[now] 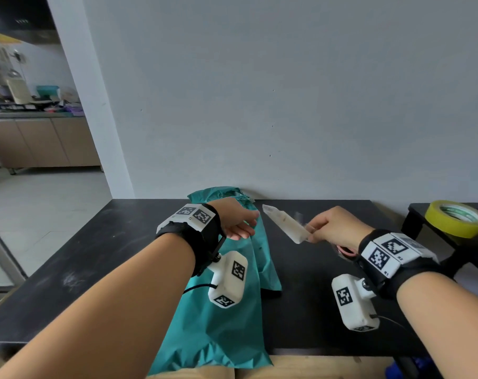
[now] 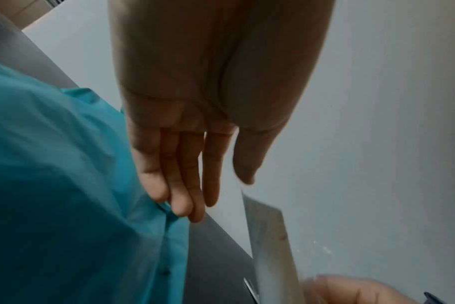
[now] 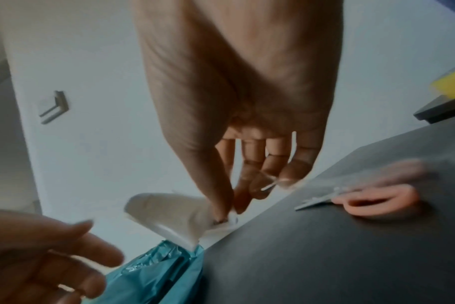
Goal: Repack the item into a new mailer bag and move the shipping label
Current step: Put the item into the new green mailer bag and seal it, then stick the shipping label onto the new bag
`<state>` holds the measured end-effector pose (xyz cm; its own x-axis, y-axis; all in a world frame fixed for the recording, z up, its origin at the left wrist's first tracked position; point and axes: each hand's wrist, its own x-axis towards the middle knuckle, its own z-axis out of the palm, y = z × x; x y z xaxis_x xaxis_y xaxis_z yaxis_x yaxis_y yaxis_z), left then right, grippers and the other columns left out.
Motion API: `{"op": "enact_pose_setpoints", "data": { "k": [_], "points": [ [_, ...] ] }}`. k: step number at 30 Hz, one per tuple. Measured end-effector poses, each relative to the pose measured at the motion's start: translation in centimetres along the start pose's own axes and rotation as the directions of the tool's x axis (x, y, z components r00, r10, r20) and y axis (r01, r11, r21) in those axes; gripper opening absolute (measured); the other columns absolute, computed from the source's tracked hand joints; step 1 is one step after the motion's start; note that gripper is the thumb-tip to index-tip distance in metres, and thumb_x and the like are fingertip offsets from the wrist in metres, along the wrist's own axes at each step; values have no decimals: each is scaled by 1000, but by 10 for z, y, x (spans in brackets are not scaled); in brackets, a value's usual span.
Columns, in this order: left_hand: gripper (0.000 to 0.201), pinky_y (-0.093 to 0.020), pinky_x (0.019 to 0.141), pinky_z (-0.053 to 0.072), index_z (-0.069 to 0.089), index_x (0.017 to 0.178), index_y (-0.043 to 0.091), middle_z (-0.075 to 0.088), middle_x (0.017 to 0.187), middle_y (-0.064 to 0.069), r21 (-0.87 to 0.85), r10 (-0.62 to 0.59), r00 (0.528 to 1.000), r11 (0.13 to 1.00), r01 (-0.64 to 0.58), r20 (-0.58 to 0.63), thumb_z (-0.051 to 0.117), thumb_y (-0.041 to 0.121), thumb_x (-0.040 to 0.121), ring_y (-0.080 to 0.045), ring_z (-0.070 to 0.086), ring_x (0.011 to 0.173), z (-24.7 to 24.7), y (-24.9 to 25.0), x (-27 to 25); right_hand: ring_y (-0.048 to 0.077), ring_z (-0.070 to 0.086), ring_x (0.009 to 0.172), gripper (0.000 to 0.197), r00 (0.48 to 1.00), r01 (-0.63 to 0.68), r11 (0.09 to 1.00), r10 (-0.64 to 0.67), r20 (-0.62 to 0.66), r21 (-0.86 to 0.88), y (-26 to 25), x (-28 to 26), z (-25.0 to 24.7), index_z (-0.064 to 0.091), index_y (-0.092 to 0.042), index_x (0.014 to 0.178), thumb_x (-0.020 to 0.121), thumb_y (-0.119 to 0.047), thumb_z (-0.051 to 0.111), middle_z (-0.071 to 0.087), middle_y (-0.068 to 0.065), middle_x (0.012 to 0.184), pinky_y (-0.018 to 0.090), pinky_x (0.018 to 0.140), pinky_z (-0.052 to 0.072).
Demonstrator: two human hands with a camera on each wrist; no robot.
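Note:
A teal mailer bag point(image 1: 226, 310) lies lengthwise on the black table point(image 1: 95, 255), its far end crumpled against the wall. My right hand point(image 1: 333, 228) pinches one end of a white shipping label point(image 1: 284, 225) between thumb and forefinger and holds it in the air above the table, right of the bag. The label point(image 3: 169, 214) curls and looks blurred. My left hand point(image 1: 240, 222) hovers with straight fingers point(image 2: 185, 181) over the bag's upper part point(image 2: 65, 185), its fingertips close to or brushing the teal film, holding nothing. The label's edge point(image 2: 270, 236) hangs just right of those fingers.
Pink-handled scissors point(image 3: 372, 201) lie on the table under my right wrist. A roll of yellow tape point(image 1: 456, 217) sits on a small black side table point(image 1: 423, 214) at the right. A grey wall stands directly behind the table. A doorway to another room opens at the left.

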<state>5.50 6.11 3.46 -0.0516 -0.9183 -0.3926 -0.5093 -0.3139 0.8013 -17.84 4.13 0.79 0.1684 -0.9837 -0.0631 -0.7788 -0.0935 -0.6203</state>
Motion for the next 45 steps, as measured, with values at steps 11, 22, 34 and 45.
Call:
{"op": "enact_pose_setpoints", "data": {
  "k": [11, 22, 34, 45],
  "points": [
    [7, -23, 49, 56, 64, 93, 0, 68, 59, -10, -263, 46, 974, 959, -105, -224, 60, 5, 91, -9, 64, 41, 14, 12, 8, 12, 70, 82, 18, 988, 155, 953, -151, -36, 262, 2, -6, -1, 77, -18, 91, 73, -12, 80, 76, 0, 84, 24, 79, 53],
    [5, -30, 62, 59, 70, 88, 2, 68, 90, -16, -294, 4, 915, 946, -134, -404, 68, 0, 84, -22, 67, 67, -3, -4, 19, 10, 60, 57, 13, 986, 52, 963, -8, -168, 263, 11, 12, 13, 76, -12, 73, 83, -19, 70, 73, 1, 64, 25, 66, 49],
    [14, -41, 79, 59, 72, 85, 14, 70, 97, -9, -132, 134, 886, 968, -213, -443, 72, 2, 78, -25, 69, 90, -10, -12, 28, 13, 63, 67, 11, 968, 226, 876, -153, -201, 426, -6, 9, 10, 77, -15, 85, 84, -8, 69, 73, 7, 72, 20, 66, 52],
    [19, -39, 80, 59, 72, 74, 15, 68, 81, -7, -115, 63, 800, 980, -163, -597, 65, 0, 81, -26, 71, 80, -36, -30, 29, 15, 61, 67, 8, 980, 91, 915, -12, -201, 393, 20, 12, 8, 77, -11, 80, 82, -8, 69, 74, 9, 74, 27, 70, 54]
  ]
}}
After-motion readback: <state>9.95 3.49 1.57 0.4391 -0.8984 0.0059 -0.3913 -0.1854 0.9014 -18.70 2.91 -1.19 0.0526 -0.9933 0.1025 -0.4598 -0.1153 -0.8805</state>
